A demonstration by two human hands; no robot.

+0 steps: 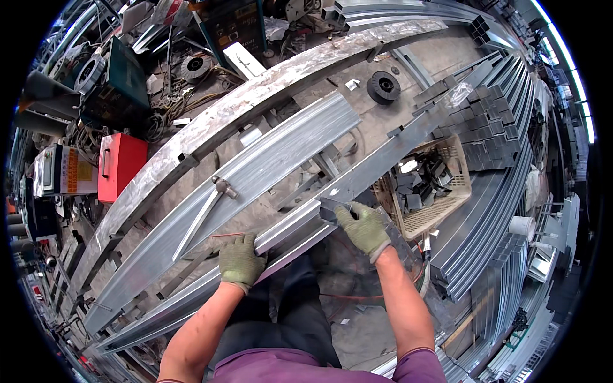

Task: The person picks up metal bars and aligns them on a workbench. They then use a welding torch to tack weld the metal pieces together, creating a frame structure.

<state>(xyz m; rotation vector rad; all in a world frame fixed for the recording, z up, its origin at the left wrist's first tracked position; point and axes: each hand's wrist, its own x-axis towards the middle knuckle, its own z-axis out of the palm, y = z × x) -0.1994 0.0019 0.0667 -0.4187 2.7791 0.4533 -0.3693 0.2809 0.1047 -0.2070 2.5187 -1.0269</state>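
My left hand (241, 262), in a green work glove, is closed over the edge of a long shiny metal channel (287, 233) that runs from the lower left toward the middle. My right hand (363, 228), gloved alike, grips a small dark grey metal piece (330, 208) at the channel's end; the fingers partly hide its shape. Just beyond that end, a flat metal beam (389, 153) stretches to the upper right. A hammer (198, 223) with a light handle rests on a wide ribbed metal channel (281, 156), ahead of my left hand.
Right of my right hand stands a beige plastic crate (424, 225) holding small metal pieces. Stacked cut tube pieces (488, 127) and long profiles (511, 185) lie farther right. A black spool (384, 87), a curved steel beam (211, 131) and a red box (122, 167) are farther off.
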